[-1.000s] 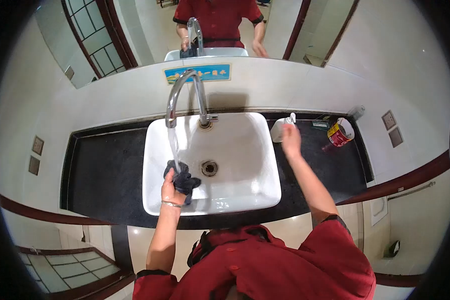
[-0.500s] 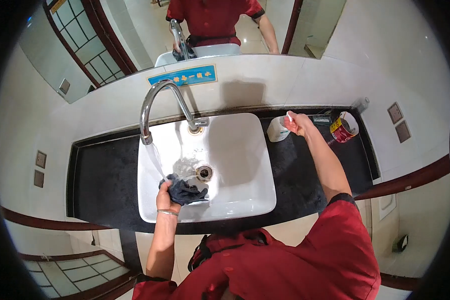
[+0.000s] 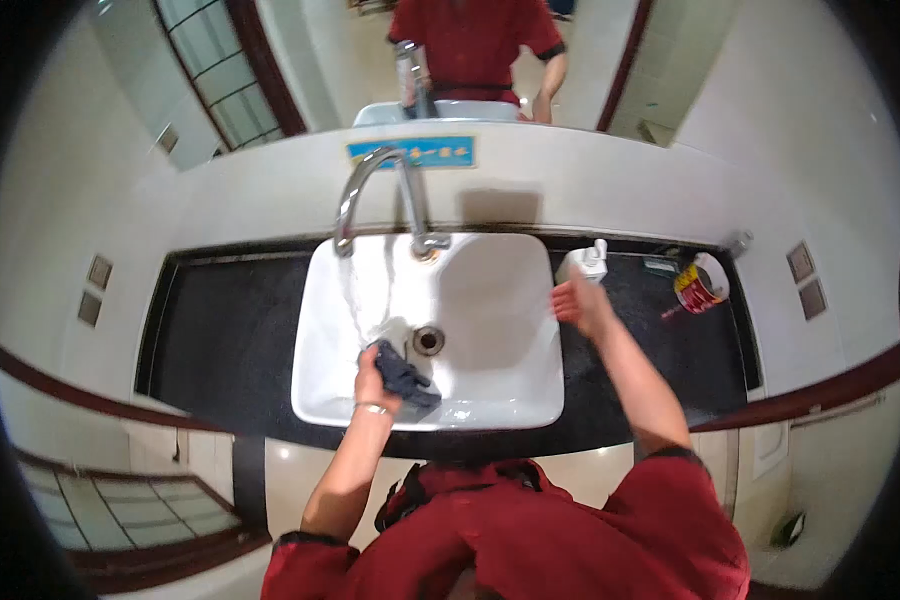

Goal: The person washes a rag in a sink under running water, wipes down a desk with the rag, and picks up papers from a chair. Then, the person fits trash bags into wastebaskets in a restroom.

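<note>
My left hand [image 3: 373, 388] grips a wet, dark grey cloth [image 3: 402, 375] over the front left of the white sink [image 3: 510, 390]. Water runs from the curved chrome faucet [image 3: 346, 215] down onto the cloth. Somewhat blurred, my right hand [image 3: 582, 305] hovers at the sink's right rim, its fingers stretched toward the basin and nothing visible in them. Just behind that hand stands a white pump bottle [image 3: 587, 262] on the counter, its lower part partly covered by the hand. A round drain [image 3: 428, 341] lies right of the cloth.
The black counter [image 3: 235, 320] surrounds the sink. Toward its right end are a red and yellow container [image 3: 700, 285] and a small flat item [image 3: 660, 265]. Behind the faucet are a blue sign [image 3: 450, 152] and a wall mirror [image 3: 335, 80] reflecting a red shirt.
My right hand has left the pump bottle's top and come nearer to the sink, fingers now extended. My left hand still holds the cloth under the water. The whole view has shifted slightly.
</note>
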A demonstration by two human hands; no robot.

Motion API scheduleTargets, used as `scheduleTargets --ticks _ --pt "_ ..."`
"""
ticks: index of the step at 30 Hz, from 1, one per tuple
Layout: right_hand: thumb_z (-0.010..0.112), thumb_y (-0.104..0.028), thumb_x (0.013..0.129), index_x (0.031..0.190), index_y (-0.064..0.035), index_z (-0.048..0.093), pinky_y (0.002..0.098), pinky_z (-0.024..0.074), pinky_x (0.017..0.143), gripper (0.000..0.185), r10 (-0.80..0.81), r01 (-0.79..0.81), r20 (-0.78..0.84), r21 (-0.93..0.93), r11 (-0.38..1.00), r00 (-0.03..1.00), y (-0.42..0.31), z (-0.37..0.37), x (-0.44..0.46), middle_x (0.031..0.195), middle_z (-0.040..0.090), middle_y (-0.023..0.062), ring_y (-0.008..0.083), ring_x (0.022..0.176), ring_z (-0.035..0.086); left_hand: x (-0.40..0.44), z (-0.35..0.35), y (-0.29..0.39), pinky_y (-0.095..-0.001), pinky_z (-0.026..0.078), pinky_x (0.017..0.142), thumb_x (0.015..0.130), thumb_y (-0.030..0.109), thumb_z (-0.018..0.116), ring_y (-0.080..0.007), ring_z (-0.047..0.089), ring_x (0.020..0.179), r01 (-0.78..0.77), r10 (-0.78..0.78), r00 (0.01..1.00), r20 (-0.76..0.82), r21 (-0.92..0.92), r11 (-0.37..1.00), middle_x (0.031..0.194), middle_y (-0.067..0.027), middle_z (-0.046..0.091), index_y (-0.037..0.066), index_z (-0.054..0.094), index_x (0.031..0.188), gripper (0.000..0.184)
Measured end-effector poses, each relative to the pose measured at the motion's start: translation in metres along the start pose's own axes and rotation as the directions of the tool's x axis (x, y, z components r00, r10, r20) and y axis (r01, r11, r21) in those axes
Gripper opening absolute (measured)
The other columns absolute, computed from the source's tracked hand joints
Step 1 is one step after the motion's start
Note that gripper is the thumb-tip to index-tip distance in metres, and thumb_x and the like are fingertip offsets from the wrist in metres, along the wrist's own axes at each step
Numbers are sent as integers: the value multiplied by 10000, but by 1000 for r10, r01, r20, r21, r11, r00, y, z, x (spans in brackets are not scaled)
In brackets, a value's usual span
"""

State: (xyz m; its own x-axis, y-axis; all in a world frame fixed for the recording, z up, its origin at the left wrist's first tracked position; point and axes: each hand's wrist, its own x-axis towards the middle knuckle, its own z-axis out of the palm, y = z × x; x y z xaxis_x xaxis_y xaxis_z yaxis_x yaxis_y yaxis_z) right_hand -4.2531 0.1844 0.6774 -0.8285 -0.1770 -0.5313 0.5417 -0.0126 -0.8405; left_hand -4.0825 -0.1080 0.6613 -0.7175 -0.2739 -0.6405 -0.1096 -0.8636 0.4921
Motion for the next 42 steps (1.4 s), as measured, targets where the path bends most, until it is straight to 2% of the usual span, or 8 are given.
scheduleTargets --ticks 16,19,22,26,29,32,36,42 --pt "291 -267 881 1021 42 433 364 300 873 368 -313 476 485 -260 840 817 107 215 -41 993 472 214 337 955 425 12 2 -36 -313 393 800 842 386 342 -191 490 938 -8 3 990 138 40 999 980 -60 534 74 485 1048 400" --pt "296 -295 888 1142 -60 426 311 331 863 370 -854 894 460 -448 14 243 145 228 -38 977 507 127 256 935 456 -15 17 -16 -318 409 781 846 327 366 -190 503 894 80 -94 988 121 116 990 968 -63 535 78 480 1060 348" --pt "440 -304 848 1195 -49 400 266 358 845 433 151 -137 702 -76 988 696 77 201 -38 1041 495 31 128 922 465 -13 4 -2 -318 437 757 838 240 412 -177 541 805 130 -173 966 192 217 968 898 -56 563 70 508 1007 258" --pt "565 -232 790 1136 -42 454 260 374 811 410 206 443 780 -527 725 591 110 164 -3 906 547 0 93 856 481 -16 -13 56 -295 454 694 838 216 409 -154 547 773 -158 86 978 192 401 903 821 -56 561 35 521 916 227" --pt "579 -234 780 1032 -41 518 259 404 745 323 -18 -37 581 83 996 814 95 180 -17 861 562 7 94 803 492 -9 -33 56 -354 436 742 821 297 437 -174 540 799 -257 183 960 213 407 877 849 -72 557 39 517 896 280" --pt "555 -241 793 924 -32 542 289 443 649 247 -185 223 545 -5 975 818 102 221 -46 828 583 36 141 722 546 0 -21 27 -498 348 822 770 490 436 -225 480 939 310 -199 898 -393 245 919 995 -103 519 104 505 990 450" --pt "507 -360 776 841 12 549 362 458 597 380 -420 824 711 -514 238 565 94 247 -91 745 569 222 325 681 582 37 -41 -10 -418 367 846 808 383 433 -215 488 944 135 -109 975 194 -129 982 974 -104 536 75 502 1006 372" --pt "358 -327 822 669 0 585 436 446 544 427 -496 560 406 -801 211 768 106 242 -37 655 566 219 334 598 575 28 -11 -9 -359 396 849 853 301 391 -250 511 942 82 -78 972 222 -11 997 992 -120 553 20 483 1048 355"
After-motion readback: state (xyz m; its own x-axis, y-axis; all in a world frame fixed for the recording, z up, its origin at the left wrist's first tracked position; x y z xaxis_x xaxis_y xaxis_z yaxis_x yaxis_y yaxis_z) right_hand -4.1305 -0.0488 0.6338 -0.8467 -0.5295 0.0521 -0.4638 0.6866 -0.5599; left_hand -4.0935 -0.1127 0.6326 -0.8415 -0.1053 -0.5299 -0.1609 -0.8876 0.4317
